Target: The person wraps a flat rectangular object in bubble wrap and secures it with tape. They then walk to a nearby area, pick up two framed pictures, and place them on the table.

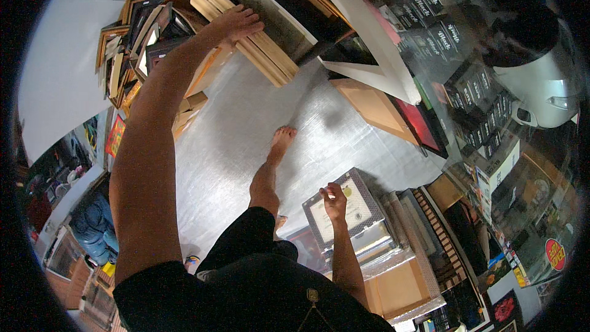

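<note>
My left hand [238, 23] reaches far forward and is closed over a bundle of long pale wooden strips [270, 60], which look like frame moulding. The strips slant from upper left to lower right; the hand crosses them near their upper part. My right hand [334, 201] is closer to my body, its fingers curled, and no object shows in them. Beneath it in the picture lies a framed certificate [356, 209] in a grey patterned wrapping, on top of a stack. Whether the right hand touches that frame, I cannot tell.
Many picture frames [144, 31] lean in a pile at the far left. A tan board [375, 108] leans beside a white panel [372, 77] on the right. Stacked black boxes [439, 43] and a silver helmet [547, 89] stand behind or on glass. My bare foot [284, 137] is on the grey floor [221, 117].
</note>
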Tool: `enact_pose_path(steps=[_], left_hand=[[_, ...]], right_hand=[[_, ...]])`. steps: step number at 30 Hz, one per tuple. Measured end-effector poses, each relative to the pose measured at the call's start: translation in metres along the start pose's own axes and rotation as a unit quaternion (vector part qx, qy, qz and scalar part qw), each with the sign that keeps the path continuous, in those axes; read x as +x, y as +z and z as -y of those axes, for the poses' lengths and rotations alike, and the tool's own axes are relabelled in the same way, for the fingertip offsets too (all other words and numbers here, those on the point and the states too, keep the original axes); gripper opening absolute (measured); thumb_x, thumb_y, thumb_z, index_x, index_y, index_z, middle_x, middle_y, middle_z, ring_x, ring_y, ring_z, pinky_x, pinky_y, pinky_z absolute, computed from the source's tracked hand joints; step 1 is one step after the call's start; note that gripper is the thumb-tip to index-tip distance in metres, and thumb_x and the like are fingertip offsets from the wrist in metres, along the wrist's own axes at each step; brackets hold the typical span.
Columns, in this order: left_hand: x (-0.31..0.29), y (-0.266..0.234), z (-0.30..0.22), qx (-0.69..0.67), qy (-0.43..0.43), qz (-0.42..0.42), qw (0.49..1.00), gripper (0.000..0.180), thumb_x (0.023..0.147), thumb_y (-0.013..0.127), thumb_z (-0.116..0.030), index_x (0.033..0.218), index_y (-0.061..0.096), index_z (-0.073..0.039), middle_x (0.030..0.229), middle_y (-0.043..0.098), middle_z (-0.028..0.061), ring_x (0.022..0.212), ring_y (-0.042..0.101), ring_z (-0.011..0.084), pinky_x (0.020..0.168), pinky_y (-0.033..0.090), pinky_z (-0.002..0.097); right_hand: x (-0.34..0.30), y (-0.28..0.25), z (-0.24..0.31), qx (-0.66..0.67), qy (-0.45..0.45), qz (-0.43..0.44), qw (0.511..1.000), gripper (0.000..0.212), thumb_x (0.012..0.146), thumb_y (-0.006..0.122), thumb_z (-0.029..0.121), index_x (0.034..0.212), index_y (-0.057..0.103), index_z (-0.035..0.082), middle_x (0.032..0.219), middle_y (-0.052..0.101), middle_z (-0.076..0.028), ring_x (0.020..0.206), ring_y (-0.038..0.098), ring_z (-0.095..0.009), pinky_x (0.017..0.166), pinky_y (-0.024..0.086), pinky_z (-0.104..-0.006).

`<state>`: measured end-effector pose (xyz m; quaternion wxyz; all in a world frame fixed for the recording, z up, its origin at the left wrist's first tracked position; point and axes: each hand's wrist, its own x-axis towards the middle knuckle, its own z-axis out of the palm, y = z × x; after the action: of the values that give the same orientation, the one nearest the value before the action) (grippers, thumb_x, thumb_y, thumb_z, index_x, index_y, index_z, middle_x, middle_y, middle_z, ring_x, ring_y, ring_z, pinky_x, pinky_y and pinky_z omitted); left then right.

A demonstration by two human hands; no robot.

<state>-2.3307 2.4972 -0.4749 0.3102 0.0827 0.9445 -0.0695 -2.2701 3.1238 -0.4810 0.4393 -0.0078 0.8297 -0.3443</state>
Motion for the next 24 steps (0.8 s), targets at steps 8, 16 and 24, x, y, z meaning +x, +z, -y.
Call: enact_pose_path(steps=[8, 16, 24], left_hand=[[-0.012, -0.004, -0.021, -0.003, 0.05, -0.038, 0.998, 0.087, 0.05, 0.086, -0.028, 0.126, 0.044, -0.018, 0.118, 0.05, 0.0048, 0.119, 0.045, 0.0235, 0.095, 0.036, 0.041], [-0.042, -0.051, -0.077, 0.009, 0.078, -0.103, 0.992, 0.079, 0.051, 0.083, -0.029, 0.12, 0.049, -0.016, 0.112, 0.054, 0.0053, 0.114, 0.049, 0.0238, 0.092, 0.037, 0.0428], [-0.144, -0.097, -0.169, 0.008, 0.069, -0.123, 0.99, 0.083, 0.053, 0.082, -0.03, 0.127, 0.047, -0.013, 0.113, 0.055, 0.0084, 0.11, 0.05, 0.0241, 0.093, 0.036, 0.0424]], right_hand=[[-0.031, 0.009, 0.013, 0.001, 0.0, -0.033, 0.999, 0.03, 0.081, 0.076, 0.015, 0.106, 0.059, 0.008, 0.085, 0.063, -0.003, 0.077, 0.061, -0.013, 0.065, 0.051, -0.026], [-0.075, 0.021, 0.016, 0.084, 0.002, -0.052, 0.995, 0.028, 0.085, 0.071, 0.017, 0.106, 0.058, 0.004, 0.084, 0.063, -0.003, 0.078, 0.062, -0.011, 0.067, 0.05, -0.0253], [-0.156, 0.005, 0.009, 0.068, -0.007, -0.098, 0.993, 0.032, 0.084, 0.072, 0.022, 0.108, 0.06, 0.003, 0.085, 0.066, -0.008, 0.079, 0.065, -0.018, 0.069, 0.052, -0.0298]])
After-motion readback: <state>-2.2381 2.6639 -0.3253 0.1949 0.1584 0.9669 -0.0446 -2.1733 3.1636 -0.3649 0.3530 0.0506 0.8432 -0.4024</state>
